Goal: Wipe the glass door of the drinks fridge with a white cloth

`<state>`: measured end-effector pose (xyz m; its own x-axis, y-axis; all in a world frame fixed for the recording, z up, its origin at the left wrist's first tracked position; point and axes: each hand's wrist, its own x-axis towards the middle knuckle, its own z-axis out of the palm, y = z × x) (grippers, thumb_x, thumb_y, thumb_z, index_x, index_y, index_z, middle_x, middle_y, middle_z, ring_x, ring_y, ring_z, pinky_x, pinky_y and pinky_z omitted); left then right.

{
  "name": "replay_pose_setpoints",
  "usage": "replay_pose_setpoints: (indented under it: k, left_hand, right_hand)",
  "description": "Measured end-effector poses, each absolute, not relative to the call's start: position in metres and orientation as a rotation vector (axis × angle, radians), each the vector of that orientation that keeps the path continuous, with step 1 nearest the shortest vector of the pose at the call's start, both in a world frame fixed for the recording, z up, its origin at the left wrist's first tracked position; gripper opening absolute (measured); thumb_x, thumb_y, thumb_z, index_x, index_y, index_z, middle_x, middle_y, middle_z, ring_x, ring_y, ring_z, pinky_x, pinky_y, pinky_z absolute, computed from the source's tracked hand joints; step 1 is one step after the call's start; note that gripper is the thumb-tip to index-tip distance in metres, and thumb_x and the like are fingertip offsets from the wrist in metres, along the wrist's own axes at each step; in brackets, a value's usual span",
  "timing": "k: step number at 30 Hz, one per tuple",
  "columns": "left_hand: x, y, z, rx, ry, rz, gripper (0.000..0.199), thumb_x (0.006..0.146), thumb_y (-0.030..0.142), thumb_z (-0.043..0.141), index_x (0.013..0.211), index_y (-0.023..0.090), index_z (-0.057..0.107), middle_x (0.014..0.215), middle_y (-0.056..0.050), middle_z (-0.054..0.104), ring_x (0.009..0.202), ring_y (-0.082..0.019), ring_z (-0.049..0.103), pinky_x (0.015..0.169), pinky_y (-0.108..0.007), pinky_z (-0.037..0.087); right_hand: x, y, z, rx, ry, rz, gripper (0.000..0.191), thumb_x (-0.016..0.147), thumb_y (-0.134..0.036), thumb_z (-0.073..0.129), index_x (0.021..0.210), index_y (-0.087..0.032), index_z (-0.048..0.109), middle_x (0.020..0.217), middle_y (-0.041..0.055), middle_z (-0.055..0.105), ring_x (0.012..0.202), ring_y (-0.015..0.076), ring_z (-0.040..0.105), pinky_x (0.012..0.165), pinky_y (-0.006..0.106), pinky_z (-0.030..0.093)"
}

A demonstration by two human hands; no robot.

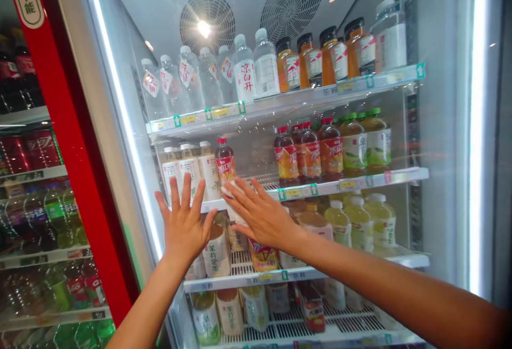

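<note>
My left hand (184, 227) is raised flat with its fingers spread, seemingly against the clear glass front of a lit drinks cooler. To its right, my right hand (264, 213) presses a folded white cloth (229, 191) to the glass. Part of the cloth shows past the fingertips; the rest is hidden under the palm. Behind the hands, a red-capped iced tea bottle (225, 158) and white-labelled tea bottles (189, 165) stand on a middle shelf.
Clear water bottles (244, 71) and black-capped amber bottles (288, 66) line the top shelf (280, 101). Red-capped bottles (309, 151) and green-capped bottles (354, 143) stand at the right. A red-framed cooler (76, 141) with cans and bottles adjoins on the left.
</note>
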<state>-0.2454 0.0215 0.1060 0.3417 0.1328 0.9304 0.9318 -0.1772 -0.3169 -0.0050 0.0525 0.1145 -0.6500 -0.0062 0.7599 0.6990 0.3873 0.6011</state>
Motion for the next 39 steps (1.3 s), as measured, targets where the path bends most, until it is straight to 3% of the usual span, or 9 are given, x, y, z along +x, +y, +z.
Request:
replay_pose_setpoints:
  k: [3, 8, 11, 15, 21, 25, 30, 35, 39]
  left_hand:
    - [-0.227, 0.024, 0.104, -1.585, -0.985, -0.988, 0.081, 0.1, 0.044, 0.056, 0.168, 0.026, 0.016, 0.177, -0.005, 0.004, 0.165, -0.029, -0.009, 0.131, -0.058, -0.014]
    - [-0.18, 0.027, 0.105, -1.594, -0.971, -1.018, 0.081, 0.099, 0.044, 0.056, 0.168, 0.026, 0.016, 0.177, -0.006, 0.003, 0.165, -0.029, -0.009, 0.131, -0.058, -0.013]
    - [-0.143, 0.027, 0.104, -1.611, -0.954, -1.035, 0.082, 0.099, 0.045, 0.056, 0.168, 0.026, 0.015, 0.177, -0.004, 0.001, 0.165, -0.029, -0.01, 0.131, -0.057, -0.014]
    - [-0.096, 0.029, 0.102, -1.619, -0.942, -1.048, 0.083, 0.099, 0.046, 0.056, 0.168, 0.025, 0.014, 0.177, -0.005, 0.0, 0.165, -0.029, -0.009, 0.131, -0.057, -0.013]
    - [-0.037, 0.033, 0.105, -1.625, -0.912, -1.059, 0.083, 0.099, 0.045, 0.057, 0.168, 0.026, 0.015, 0.177, -0.006, 0.002, 0.165, -0.03, -0.009, 0.132, -0.058, -0.012]
    - [-0.005, 0.034, 0.104, -1.634, -0.895, -1.076, 0.083, 0.098, 0.046, 0.057, 0.167, 0.026, 0.016, 0.177, -0.006, 0.005, 0.165, -0.029, -0.009, 0.132, -0.058, -0.011]
    - [0.024, 0.037, 0.102, -1.664, -0.873, -1.08, 0.081, 0.099, 0.045, 0.056, 0.167, 0.025, 0.018, 0.177, -0.007, 0.007, 0.165, -0.03, -0.007, 0.132, -0.059, -0.011]
    - [0.041, 0.039, 0.106, -1.671, -0.855, -1.084, 0.081, 0.099, 0.046, 0.055, 0.167, 0.025, 0.017, 0.177, -0.007, 0.007, 0.165, -0.029, -0.008, 0.132, -0.058, -0.011]
    - [0.043, 0.04, 0.107, -1.661, -0.851, -1.084, 0.082, 0.099, 0.045, 0.056, 0.167, 0.024, 0.017, 0.177, -0.008, 0.007, 0.165, -0.029, -0.008, 0.132, -0.058, -0.011]
  right_hand:
    - [0.032, 0.053, 0.116, -0.629, -1.934, -1.334, 0.091, 0.104, -0.058, 0.045, 0.167, -0.01, 0.001, 0.175, 0.0101, 0.012, 0.164, 0.0287, -0.004, 0.134, 0.055, 0.012]
    - [0.09, 0.052, 0.116, -0.697, -1.89, -1.345, 0.093, 0.104, -0.058, 0.045, 0.166, -0.007, -0.002, 0.175, 0.0128, 0.004, 0.163, 0.0317, -0.006, 0.134, 0.056, 0.009]
    - [0.118, 0.051, 0.111, -0.638, -1.981, -1.405, 0.091, 0.104, -0.059, 0.044, 0.167, -0.008, 0.001, 0.175, 0.0109, 0.009, 0.164, 0.0289, -0.003, 0.135, 0.051, 0.007]
    - [0.16, 0.053, 0.117, -0.777, -1.84, -1.32, 0.087, 0.106, -0.057, 0.041, 0.168, -0.012, -0.001, 0.175, 0.0102, 0.011, 0.164, 0.029, -0.004, 0.133, 0.057, 0.012]
    - [0.225, 0.055, 0.124, -0.692, -1.913, -1.408, 0.087, 0.105, -0.058, 0.042, 0.168, -0.012, 0.002, 0.175, 0.0103, 0.013, 0.164, 0.029, 0.0, 0.133, 0.054, 0.018]
    - [0.261, 0.059, 0.124, -0.806, -1.788, -1.284, 0.085, 0.106, -0.055, 0.037, 0.167, -0.015, -0.005, 0.176, 0.0108, 0.008, 0.163, 0.031, -0.001, 0.131, 0.062, 0.02]
    - [0.292, 0.059, 0.116, -0.746, -1.9, -1.33, 0.087, 0.105, -0.06, 0.038, 0.168, -0.016, -0.002, 0.176, 0.0081, 0.012, 0.164, 0.0287, 0.003, 0.133, 0.056, 0.021]
    - [0.314, 0.058, 0.121, -0.855, -1.744, -1.244, 0.084, 0.107, -0.055, 0.037, 0.167, -0.015, -0.006, 0.176, 0.0105, 0.0, 0.163, 0.0316, -0.001, 0.131, 0.06, 0.022]
    - [0.321, 0.058, 0.127, -0.812, -1.832, -1.288, 0.087, 0.105, -0.06, 0.036, 0.168, -0.017, -0.006, 0.176, 0.0094, 0.004, 0.163, 0.0304, 0.002, 0.131, 0.058, 0.023]
